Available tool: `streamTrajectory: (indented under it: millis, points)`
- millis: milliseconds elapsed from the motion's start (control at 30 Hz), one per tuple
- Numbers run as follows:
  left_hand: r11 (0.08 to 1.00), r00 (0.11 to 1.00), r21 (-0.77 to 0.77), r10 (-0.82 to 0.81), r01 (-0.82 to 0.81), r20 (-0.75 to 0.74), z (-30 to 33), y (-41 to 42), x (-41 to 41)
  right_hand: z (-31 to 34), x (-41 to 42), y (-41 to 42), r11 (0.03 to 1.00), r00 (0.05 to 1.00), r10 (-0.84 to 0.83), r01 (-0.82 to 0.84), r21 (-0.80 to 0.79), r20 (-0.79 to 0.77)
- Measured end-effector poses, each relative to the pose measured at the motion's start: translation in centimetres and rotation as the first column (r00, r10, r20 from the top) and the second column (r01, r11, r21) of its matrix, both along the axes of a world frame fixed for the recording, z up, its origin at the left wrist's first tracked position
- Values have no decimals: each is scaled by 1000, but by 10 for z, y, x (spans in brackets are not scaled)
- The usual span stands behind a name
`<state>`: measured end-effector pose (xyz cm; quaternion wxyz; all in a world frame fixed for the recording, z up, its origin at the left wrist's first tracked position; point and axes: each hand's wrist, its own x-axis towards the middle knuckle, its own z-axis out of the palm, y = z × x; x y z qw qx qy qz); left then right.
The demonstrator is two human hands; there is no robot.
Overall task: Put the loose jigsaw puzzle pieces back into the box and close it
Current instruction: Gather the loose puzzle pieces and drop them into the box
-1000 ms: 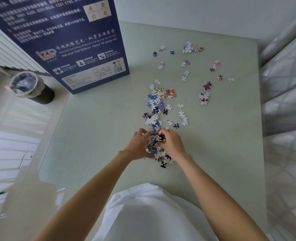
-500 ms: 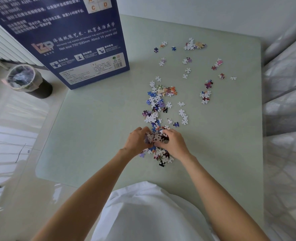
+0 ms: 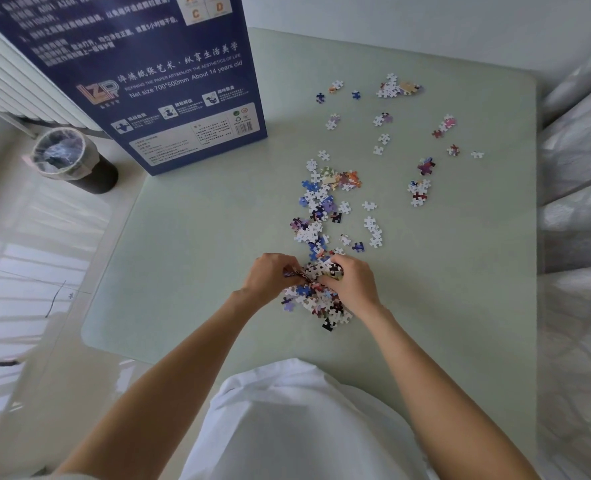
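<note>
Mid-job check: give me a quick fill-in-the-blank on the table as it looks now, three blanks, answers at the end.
1. Both the left hand and right hand grip a bunch of puzzle ____.
2. The blue box stands at the table's far ____ corner.
3. On the floor beside the table stands a lined ____.

Missing words: pieces; left; bin

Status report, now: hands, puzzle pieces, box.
Left hand and right hand both gripping one clump of pieces. Scattered pieces remain on table. Box upright, far left; path unobstructed.
</note>
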<state>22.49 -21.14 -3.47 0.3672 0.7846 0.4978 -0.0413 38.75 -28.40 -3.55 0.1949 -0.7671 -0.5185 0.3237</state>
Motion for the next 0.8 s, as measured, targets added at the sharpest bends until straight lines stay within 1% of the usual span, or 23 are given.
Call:
streamTrajectory:
  millis: [267, 367, 467, 567, 667, 733, 800]
  points:
    - [999, 998, 37, -37, 35, 45, 10, 15, -12, 16, 8, -2, 996, 997, -66, 65, -57, -27]
    - [994, 992, 103, -59, 48, 113, 21, 21, -17, 30, 9, 0, 993, 993, -110, 108, -43, -49]
    - [983, 973, 177, -94, 56, 211, 43, 29, -22, 49, 8, 4, 996, 996, -86, 86, -14, -32]
    - [964, 938, 264, -128, 41, 323, 87, 50, -31, 83, 5, 26, 997, 996, -52, 56, 61, -68]
    - [928, 885, 372, -143, -37, 444, 144, 83, -45, 136, 0, 65, 974, 992, -31, 58, 221, -126]
    - [876, 842, 469, -167, -111, 512, 187, 108, -53, 178, -1, 92, 937, 988, 21, 35, 348, -156]
    - [792, 808, 580, -211, -189, 550, 235, 138, -65, 223, -8, 123, 878, 986, 80, -1, 479, -145]
